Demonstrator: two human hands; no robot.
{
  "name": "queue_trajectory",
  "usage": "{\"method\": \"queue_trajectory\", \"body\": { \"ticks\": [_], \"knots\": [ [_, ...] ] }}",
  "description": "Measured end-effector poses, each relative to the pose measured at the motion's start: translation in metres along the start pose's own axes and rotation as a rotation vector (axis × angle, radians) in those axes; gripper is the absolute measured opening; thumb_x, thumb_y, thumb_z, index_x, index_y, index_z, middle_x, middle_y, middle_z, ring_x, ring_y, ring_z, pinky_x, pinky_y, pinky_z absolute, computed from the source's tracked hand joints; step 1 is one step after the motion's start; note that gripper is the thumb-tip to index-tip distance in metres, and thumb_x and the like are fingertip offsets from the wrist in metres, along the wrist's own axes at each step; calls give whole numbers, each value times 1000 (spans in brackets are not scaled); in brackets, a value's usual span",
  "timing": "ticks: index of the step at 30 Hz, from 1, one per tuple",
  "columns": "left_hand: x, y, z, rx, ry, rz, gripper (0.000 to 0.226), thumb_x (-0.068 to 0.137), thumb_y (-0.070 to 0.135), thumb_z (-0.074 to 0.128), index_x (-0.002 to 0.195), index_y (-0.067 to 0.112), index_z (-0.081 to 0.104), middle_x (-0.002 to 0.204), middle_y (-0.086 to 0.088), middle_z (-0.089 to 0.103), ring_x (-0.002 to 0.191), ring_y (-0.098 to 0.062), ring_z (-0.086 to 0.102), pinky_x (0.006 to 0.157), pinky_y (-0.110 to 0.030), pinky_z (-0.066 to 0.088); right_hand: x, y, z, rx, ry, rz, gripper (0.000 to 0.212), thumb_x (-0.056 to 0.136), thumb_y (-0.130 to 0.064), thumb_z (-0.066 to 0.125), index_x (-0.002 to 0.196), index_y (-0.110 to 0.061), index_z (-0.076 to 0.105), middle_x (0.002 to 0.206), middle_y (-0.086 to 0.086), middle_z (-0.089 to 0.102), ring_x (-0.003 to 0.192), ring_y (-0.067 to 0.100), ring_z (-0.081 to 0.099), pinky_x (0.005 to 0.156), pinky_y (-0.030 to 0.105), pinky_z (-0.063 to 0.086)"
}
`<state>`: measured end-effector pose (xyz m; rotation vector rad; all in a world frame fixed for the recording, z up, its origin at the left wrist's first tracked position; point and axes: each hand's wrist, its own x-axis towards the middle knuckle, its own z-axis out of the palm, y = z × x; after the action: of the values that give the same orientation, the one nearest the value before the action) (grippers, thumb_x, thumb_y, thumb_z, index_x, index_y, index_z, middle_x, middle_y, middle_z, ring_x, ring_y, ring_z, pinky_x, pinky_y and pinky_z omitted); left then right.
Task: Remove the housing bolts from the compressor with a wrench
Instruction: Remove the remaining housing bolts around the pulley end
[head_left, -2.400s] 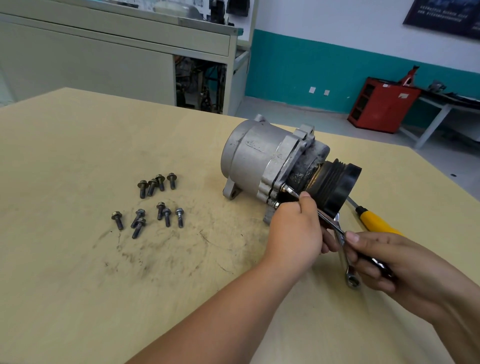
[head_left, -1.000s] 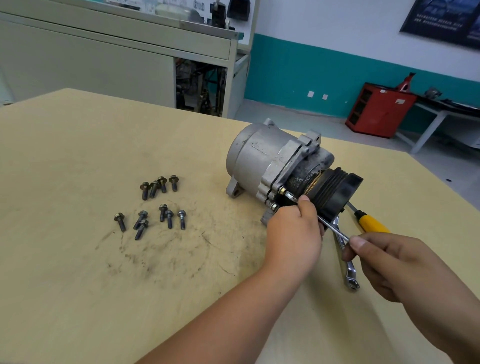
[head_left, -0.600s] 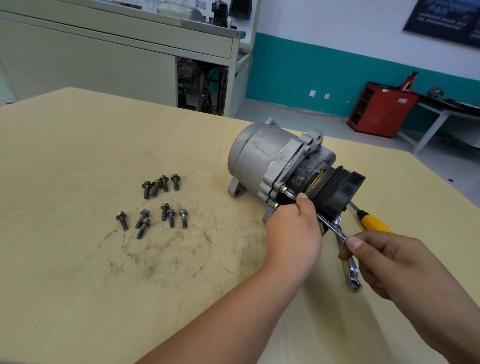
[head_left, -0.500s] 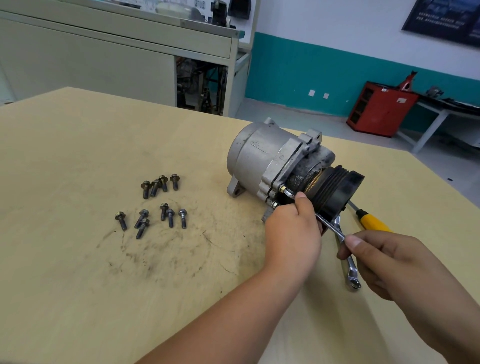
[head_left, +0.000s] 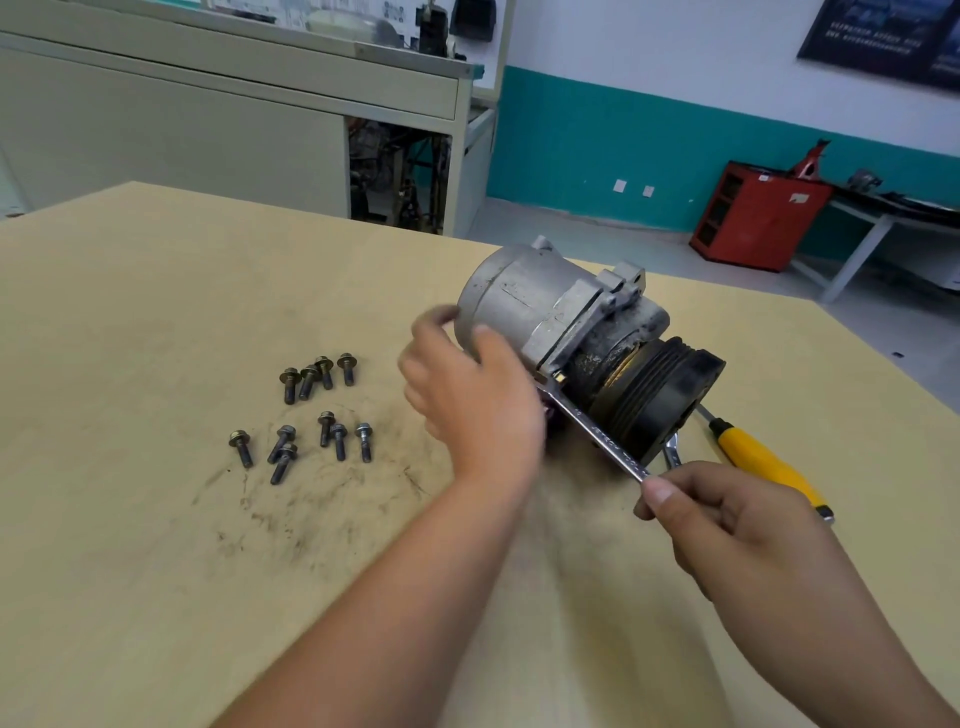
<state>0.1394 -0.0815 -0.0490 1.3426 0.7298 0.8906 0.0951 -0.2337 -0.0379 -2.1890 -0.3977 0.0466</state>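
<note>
1. Head view: the silver cast-metal compressor (head_left: 524, 306), with a black ribbed pulley on its right end, lies on its side on the pale wooden table (head_left: 156, 545).
2. The right hand (head_left: 727, 525) pinches the tail of a slim flat steel wrench (head_left: 602, 439) between thumb and curled fingers, in front of the compressor. The wrench head sits at a small housing bolt (head_left: 560, 375) on the flange, just beside the pulley.
3. The left hand (head_left: 467, 400) is blurred, fingers spread wide and relaxed at the compressor's rear shell, holding nothing. Whether it presses firmly, I cannot tell.
4. Dark steel loose bolts (head_left: 324, 423) lie scattered left of the compressor, so much of the job looks done.
5. A yellow-handled screwdriver (head_left: 763, 462) lies right of the compressor, and a second wrench (head_left: 671, 453) peeks out from under the pulley.
6. Danger now: that fingertip grip is light, so a hard pull could cam the wrench off and round the bolt head.
7. The pulley crowds the swing, and a slip could send the knuckles into it.
8. The round body could roll if the left hand does not brace it, and that would unseat the wrench.
</note>
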Motion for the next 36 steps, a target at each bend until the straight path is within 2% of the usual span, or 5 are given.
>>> {"method": "queue_trajectory", "body": {
  "ticks": [5, 9, 16, 29, 36],
  "knots": [
    [52, 1, 1, 166, -363, 108, 53, 90, 45, 53, 139, 38, 36, 152, 1, 21, 140, -21, 22, 114, -42, 24, -4, 14, 2, 126, 14, 134, 30, 89, -28, 54, 64, -22, 69, 38, -5, 39, 34, 6, 35, 49, 24, 28],
    [57, -12, 6, 186, -555, 140, 80, 79, 55, 64, 145, 41, 22, 145, 2, 27, 130, -16, 34, 105, -28, 30, 3, 16, -1, 487, -56, 340, 40, 95, -20, 49, 62, -5, 67, 42, 0, 26, 35, 10, 18, 35, 16, 18],
    [60, -21, 8, 171, -513, 163, 80, 76, 58, 66, 143, 44, 23, 137, 3, 29, 130, -22, 35, 112, -39, 30, 12, 11, -12, 688, -173, 414, 32, 68, -32, 56, 63, -2, 67, 43, -1, 21, 33, 7, 14, 36, 13, 13],
    [61, -22, 9, 150, -512, 154, 80, 76, 58, 67, 142, 45, 24, 138, 3, 28, 130, -22, 34, 112, -42, 31, 15, -2, -26, 501, -251, 328, 29, 67, -32, 57, 61, -5, 68, 44, -2, 20, 35, 7, 13, 34, 12, 14],
    [59, -20, 7, 159, -526, 157, 80, 79, 56, 64, 145, 42, 22, 141, 2, 27, 127, -16, 37, 108, -30, 29, 16, -2, -27, 363, -204, 243, 31, 66, -29, 64, 68, 2, 64, 40, 6, 30, 32, 10, 22, 33, 15, 24]
  ]
}}
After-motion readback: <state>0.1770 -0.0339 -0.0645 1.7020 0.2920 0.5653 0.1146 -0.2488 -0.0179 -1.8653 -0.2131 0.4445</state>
